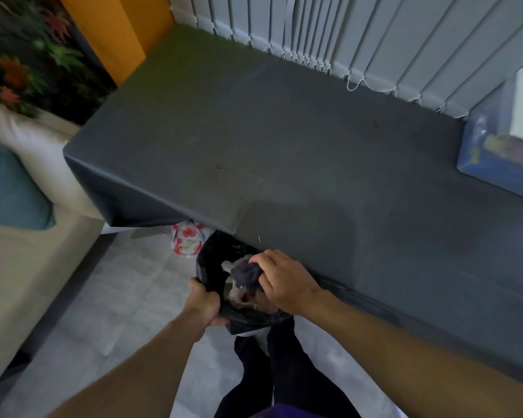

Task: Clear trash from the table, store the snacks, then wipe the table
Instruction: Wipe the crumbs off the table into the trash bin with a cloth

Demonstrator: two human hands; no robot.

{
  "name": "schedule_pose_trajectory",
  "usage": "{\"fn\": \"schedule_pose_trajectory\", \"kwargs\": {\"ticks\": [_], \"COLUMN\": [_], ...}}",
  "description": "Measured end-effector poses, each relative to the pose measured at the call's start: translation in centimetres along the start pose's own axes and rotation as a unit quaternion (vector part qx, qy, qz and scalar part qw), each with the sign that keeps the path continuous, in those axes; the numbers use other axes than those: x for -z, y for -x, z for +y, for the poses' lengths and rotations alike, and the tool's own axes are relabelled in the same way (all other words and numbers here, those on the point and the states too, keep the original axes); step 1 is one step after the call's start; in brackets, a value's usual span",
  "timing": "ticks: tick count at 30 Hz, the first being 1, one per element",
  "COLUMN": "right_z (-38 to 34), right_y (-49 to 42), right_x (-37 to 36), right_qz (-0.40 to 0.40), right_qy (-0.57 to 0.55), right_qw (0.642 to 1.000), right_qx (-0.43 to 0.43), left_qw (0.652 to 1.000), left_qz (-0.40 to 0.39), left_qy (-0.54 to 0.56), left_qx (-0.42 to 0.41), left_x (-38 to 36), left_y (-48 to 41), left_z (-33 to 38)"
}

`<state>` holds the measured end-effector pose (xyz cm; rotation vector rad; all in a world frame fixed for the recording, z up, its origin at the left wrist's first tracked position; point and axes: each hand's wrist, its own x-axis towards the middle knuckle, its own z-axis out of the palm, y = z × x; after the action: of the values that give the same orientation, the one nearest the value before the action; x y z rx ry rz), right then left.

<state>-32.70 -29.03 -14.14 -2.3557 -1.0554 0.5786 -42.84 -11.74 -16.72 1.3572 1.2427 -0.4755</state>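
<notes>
Your left hand has its fingers curled tight round the near rim of the black rubbish bag, which hangs just below the front edge of the worktop. Your right hand is over the bag's mouth, and its fingers are bunched round a crumpled dark wad. I cannot tell whether that wad is paper or cloth. Pale scraps already lie in the bag beneath it. To finish this drop cleanly, pull the rim towards you so the mouth gapes. As it stands, the far side looks slack and could fold inward. Lower the wad past the rim before you let your right fingers spread, so that nothing catches the edge and falls to the floor beside the patterned bag under the worktop. Release in one go rather than shaking the wad loose, since small bits might cling. If the wad turns out to be the wiping cloth, check before you let go, because you would want it for the last part. From here the dark cover looks largely cleared, though a few faint marks show near its middle. The clear snack box sits at the far right end, so I judge the trash stage nearly done and storing is likely next.
</notes>
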Motion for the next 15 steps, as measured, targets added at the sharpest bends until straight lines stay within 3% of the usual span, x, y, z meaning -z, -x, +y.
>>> {"fn": "schedule_pose_trajectory", "kwargs": {"ticks": [4,8,10,13,15], "right_z": [-1.1,-1.7,-1.5,-1.1,-1.2], "right_y": [-0.3,-1.0,-1.3,-1.3,-1.5], "right_x": [-0.6,-1.2,-1.5,-1.5,-1.1], "right_qz": [-0.071,-0.073,-0.098,-0.115,-0.099], "right_qy": [0.058,0.114,0.123,0.047,0.076], "right_qw": [0.995,0.977,0.976,0.979,0.975], "right_qx": [-0.033,-0.165,-0.149,-0.162,-0.182], "left_qw": [1.0,1.0,1.0,0.999,0.999], "left_qz": [-0.001,0.0,-0.001,0.001,-0.002], "left_qy": [-0.006,-0.017,-0.026,-0.033,-0.032], "left_qx": [-0.003,-0.001,0.0,-0.003,-0.002], "left_x": [0.5,1.2,1.5,1.7,1.8], "left_y": [0.0,-0.1,-0.1,-0.2,-0.3], "left_z": [-0.4,-0.5,-0.5,-0.2,-0.1]}}
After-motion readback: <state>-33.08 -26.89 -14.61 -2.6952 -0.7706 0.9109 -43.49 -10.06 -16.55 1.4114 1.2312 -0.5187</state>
